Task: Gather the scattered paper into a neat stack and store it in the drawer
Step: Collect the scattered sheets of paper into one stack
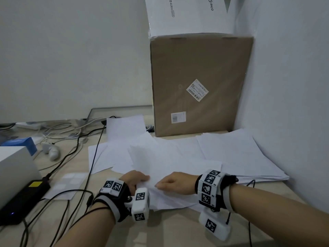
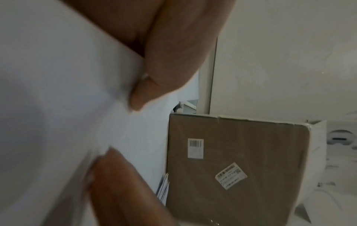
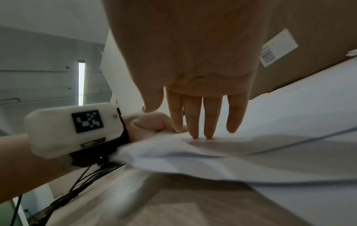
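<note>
Head view: one brown box (image 1: 201, 86) stands against the wall, likely parked clear of the work. Paper (image 1: 178, 157) lies fanned over the surface (image 1: 169, 227) before it, too overlapped to count, still unstacked. Two hands meet at its near edge: left hand (image 1: 135, 180) pinches sheets, right hand (image 1: 175, 182) presses flat-fingered, probably steadying them.

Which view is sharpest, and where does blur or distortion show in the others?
Head view: sharpest, dim even light, wide-angle bending at the cardboard box. Left wrist: motion blur on the paper and fingers. Right wrist: right hand clear, desk edge smeared.
</note>
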`<state>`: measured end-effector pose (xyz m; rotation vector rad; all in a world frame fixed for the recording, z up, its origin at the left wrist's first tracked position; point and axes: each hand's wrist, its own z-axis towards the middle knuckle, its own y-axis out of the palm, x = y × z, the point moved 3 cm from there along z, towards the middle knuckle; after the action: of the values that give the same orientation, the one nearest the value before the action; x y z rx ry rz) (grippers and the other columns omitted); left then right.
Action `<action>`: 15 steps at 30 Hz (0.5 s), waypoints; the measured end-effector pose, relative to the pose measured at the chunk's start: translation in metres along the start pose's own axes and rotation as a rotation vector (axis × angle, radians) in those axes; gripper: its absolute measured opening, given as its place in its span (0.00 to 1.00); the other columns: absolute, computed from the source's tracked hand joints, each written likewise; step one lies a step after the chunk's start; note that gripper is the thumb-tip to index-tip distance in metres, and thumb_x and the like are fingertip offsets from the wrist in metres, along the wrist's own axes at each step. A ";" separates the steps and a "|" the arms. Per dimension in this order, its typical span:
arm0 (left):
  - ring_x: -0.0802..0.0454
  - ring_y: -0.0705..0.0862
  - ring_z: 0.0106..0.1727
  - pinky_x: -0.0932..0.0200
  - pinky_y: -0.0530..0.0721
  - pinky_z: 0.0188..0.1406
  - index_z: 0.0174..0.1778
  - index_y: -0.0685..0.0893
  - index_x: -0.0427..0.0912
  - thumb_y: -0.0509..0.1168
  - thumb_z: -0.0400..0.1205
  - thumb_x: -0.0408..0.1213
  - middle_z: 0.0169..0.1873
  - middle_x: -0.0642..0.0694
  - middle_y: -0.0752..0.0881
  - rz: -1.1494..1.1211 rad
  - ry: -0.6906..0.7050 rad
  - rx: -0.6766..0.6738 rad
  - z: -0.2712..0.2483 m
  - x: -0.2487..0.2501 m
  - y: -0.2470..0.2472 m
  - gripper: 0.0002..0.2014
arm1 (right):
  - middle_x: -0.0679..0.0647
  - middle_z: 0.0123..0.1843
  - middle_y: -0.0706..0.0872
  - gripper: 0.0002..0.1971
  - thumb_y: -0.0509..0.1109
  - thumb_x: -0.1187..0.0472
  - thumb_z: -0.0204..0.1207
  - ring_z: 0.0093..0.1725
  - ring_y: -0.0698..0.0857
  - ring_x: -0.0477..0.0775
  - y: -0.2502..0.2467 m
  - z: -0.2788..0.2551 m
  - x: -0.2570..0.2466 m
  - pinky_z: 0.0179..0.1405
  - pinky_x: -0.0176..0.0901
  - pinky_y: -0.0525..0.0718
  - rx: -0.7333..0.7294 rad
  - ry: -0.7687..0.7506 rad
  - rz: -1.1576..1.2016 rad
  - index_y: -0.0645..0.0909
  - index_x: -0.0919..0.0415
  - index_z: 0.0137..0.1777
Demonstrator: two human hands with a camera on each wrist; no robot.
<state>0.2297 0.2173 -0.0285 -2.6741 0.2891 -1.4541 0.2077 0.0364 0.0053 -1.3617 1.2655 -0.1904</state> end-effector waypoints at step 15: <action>0.37 0.84 0.54 0.43 0.80 0.60 0.67 0.77 0.33 0.64 0.83 0.26 0.55 0.35 0.86 -0.324 0.458 0.261 -0.032 0.036 -0.052 0.16 | 0.57 0.49 0.86 0.13 0.73 0.56 0.75 0.49 0.85 0.57 -0.102 -0.050 0.080 0.51 0.48 0.82 0.569 0.229 0.420 0.83 0.67 0.50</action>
<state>0.2284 0.2614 0.0268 -2.2312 -0.3064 -2.0283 0.2575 -0.0833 0.0551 -0.5858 1.5116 -0.3857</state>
